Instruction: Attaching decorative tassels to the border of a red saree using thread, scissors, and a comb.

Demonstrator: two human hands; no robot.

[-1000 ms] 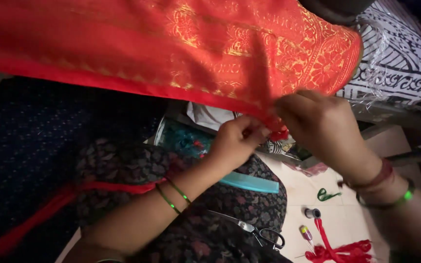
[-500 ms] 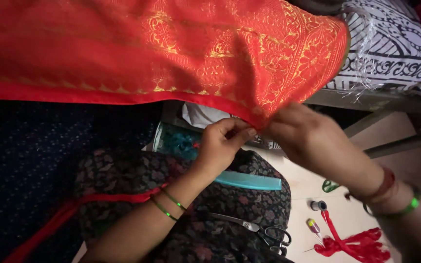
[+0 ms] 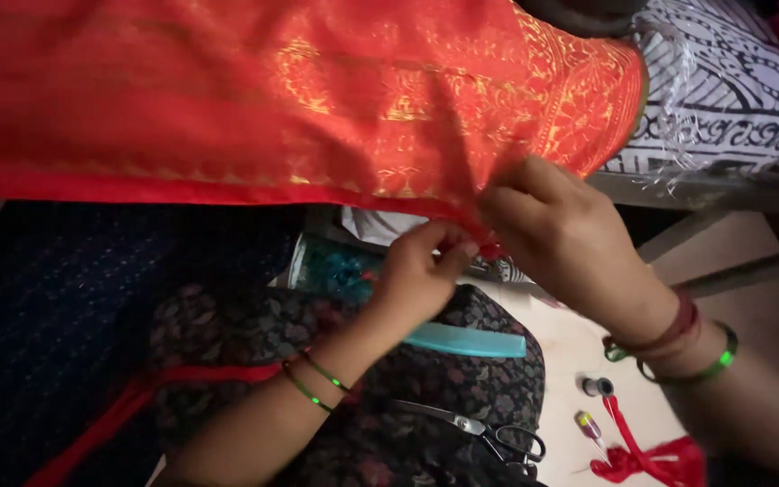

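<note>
The red cloth [image 3: 299, 99] with gold woven patterning spans the upper part of the view, its plain red lower hem running from the left edge to the point where both hands meet.

Left hand [image 3: 421, 275]: raised from below the cloth, fingers closed in a narrow pinch on the hem at its lower right corner. Two thin green bangles [image 3: 317, 383] sit on its wrist.

Right hand [image 3: 565, 234]: immediately right of the left hand, nearly touching it, fingers curled and gripping the same corner of the cloth from the right side. A red band and a green bangle [image 3: 719, 356] sit on its wrist.

Below the cloth, under the left forearm:
- a dark floral-print garment [image 3: 462, 406] covering the person's lap
- a light blue comb [image 3: 471, 341] lying on that garment, just below the left hand
- a pair of scissors [image 3: 489, 437] lying closed on the same garment, below the comb

Below the cloth, under the right forearm (on the pale floor [image 3: 570, 352]):
- a small spool [image 3: 597, 386]
- a bunch of red ribbon or thread [image 3: 646, 455] near the bottom edge

Right of the cloth lies a black-and-white patterned fabric [image 3: 732, 99], partly overlapped by the cloth's right end
</note>
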